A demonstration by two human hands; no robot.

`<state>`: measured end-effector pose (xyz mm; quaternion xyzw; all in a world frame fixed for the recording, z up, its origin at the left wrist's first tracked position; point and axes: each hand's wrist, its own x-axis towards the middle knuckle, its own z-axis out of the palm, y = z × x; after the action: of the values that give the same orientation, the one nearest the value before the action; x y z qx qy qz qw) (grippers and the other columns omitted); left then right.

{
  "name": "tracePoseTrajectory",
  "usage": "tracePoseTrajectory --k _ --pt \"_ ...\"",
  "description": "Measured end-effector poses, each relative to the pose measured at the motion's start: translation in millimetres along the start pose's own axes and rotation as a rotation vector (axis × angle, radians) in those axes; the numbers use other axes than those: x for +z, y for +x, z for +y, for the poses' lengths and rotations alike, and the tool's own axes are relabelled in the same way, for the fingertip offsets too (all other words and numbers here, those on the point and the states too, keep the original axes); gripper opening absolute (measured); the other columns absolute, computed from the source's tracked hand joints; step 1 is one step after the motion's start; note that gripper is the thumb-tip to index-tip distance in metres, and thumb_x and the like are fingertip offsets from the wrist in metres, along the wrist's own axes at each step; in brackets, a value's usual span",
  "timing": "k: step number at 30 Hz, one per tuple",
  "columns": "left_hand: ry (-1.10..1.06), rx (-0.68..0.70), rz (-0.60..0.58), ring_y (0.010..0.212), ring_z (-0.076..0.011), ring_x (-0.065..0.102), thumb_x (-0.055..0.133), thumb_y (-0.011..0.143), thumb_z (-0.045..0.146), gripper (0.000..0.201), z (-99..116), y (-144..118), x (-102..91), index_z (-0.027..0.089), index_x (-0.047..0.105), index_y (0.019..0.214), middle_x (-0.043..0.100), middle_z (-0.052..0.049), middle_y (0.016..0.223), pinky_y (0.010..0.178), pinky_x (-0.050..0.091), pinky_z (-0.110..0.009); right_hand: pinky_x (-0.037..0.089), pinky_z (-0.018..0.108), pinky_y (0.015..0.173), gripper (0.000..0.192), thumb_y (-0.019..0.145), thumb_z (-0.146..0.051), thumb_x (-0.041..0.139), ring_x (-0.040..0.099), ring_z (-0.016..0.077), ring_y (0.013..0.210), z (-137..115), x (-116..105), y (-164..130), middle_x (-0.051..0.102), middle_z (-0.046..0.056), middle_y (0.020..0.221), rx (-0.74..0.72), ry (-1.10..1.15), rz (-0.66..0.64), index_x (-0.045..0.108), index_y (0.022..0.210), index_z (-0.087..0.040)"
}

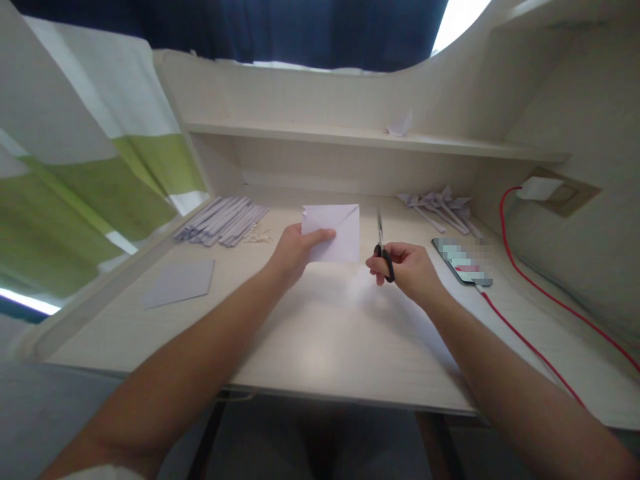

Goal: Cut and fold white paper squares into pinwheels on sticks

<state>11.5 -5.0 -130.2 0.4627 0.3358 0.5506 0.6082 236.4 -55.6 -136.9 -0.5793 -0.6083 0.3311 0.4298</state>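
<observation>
Held up over the middle of the desk is a piece of folded white paper (343, 235), roughly square, with a diagonal crease near its upper right corner. My left hand (300, 250) is closed on its left edge, thumb across the front and fingers behind, out of sight. My right hand (403, 267) grips a pair of scissors (385, 260) by the black handles, just right of the paper and apart from it. The scissor blades point up and away and look almost closed.
Left on the desk (310, 347) lie a bundle of paper strips (225, 220), small scraps (257, 233) and a flat paper stack (183, 281). At right are folded paper pieces with stems (443, 203) and a phone (460, 262) on a red cable (530, 353). A shelf (300, 133) runs behind.
</observation>
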Motion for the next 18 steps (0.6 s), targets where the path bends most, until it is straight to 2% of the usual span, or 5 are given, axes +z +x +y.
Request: tracePoseTrajectory --k 3,7,11,18 --pt "-0.021 0.04 0.022 0.071 -0.0199 0.069 0.092 0.059 0.032 0.036 4.2 -0.7 0.2 0.011 0.079 0.084 0.078 -0.01 0.086 0.073 0.055 -0.032 0.045 0.029 0.05 0.028 0.072 -0.038 0.085 0.065 0.0184 0.05 10.8 -8.9 7.2 0.074 0.006 0.064 0.109 -0.271 -0.056 0.065 0.079 -0.019" --pt "-0.025 0.023 0.013 0.07 -0.0192 0.069 0.093 0.058 0.031 0.036 1.1 0.5 0.0 0.01 0.078 0.083 0.078 -0.009 0.085 0.072 0.055 -0.031 0.036 0.029 0.042 0.036 0.067 -0.04 0.089 0.059 0.0181 0.04 20.5 -12.6 10.3 0.069 0.002 0.055 0.14 -0.444 -0.127 0.058 0.072 -0.023" --pt "-0.008 0.001 0.016 0.069 -0.0197 0.069 0.094 0.056 0.032 0.039 -3.9 2.2 -0.7 0.011 0.079 0.084 0.078 -0.009 0.084 0.07 0.055 -0.031 0.033 0.029 0.042 0.039 0.067 -0.043 0.089 0.055 0.0162 0.038 17.3 -8.2 6.1 0.065 0.001 0.049 0.139 -0.493 -0.278 0.057 0.058 -0.023" --pt "-0.006 0.006 0.016 0.072 -0.0203 0.07 0.095 0.056 0.032 0.039 -4.1 1.3 -0.9 0.011 0.079 0.085 0.079 -0.01 0.087 0.072 0.055 -0.031 0.033 0.029 0.043 0.024 0.074 -0.03 0.078 0.054 0.015 0.039 9.8 -5.3 1.1 0.067 0.002 0.053 0.143 -0.516 -0.419 0.061 0.059 -0.022"
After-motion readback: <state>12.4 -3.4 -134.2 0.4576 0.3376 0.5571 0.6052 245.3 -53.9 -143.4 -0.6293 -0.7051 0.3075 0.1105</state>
